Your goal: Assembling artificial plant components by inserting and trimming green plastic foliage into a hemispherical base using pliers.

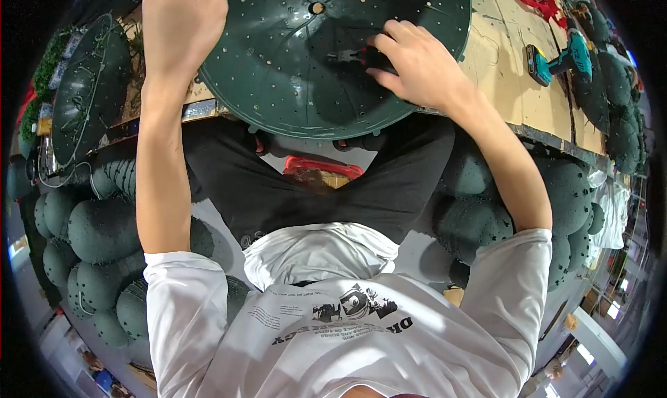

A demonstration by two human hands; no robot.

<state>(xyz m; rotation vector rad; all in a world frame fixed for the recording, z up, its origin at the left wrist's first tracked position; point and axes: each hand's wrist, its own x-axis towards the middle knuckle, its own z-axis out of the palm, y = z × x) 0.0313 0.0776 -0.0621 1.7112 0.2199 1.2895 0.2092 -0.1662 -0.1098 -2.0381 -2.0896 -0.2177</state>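
Hidden and cut-off parts at the workbench

The left hand's fingertips and the green perforated dome's far rim run off the top edge; the right hand covers most of the pliers.

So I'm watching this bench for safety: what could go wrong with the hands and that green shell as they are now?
The right hand works small pliers inside the green perforated half-shell, fingers close to the tip; a slip could nick them. The shell overhangs the workbench edge above the lap, and only the left hand on its rim steadies it, so it might tip off. The teal cordless drill lies loose near the bench's far side.
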